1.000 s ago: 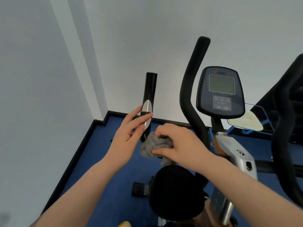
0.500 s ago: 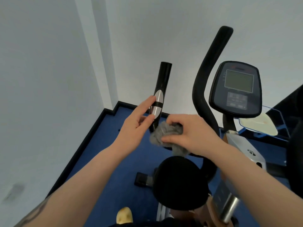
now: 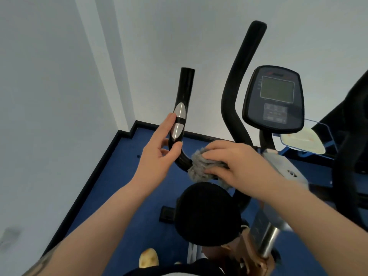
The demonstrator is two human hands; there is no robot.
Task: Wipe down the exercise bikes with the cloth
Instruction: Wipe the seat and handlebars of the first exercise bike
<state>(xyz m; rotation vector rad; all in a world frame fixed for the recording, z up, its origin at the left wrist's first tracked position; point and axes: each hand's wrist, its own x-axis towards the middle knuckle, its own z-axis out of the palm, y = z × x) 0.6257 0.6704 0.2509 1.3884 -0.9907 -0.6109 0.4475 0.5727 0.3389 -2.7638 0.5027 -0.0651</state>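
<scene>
Two hands on it: my left hand point(image 3: 159, 154) loosely curled round the handlebar point(image 3: 182, 114), whose shaft runs toward 12 o'clock, my right hand point(image 3: 237, 166) pinching the cloth point(image 3: 201, 166) on its bend at 4 o'clock.

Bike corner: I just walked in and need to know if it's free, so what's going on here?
A person is wiping an exercise bike. The right hand presses a grey cloth around the bend of the handlebar. The left hand steadies that bar just below its silver sensor pad. The console and black seat are not being touched, so the wipe-down is underway, not finished.
</scene>
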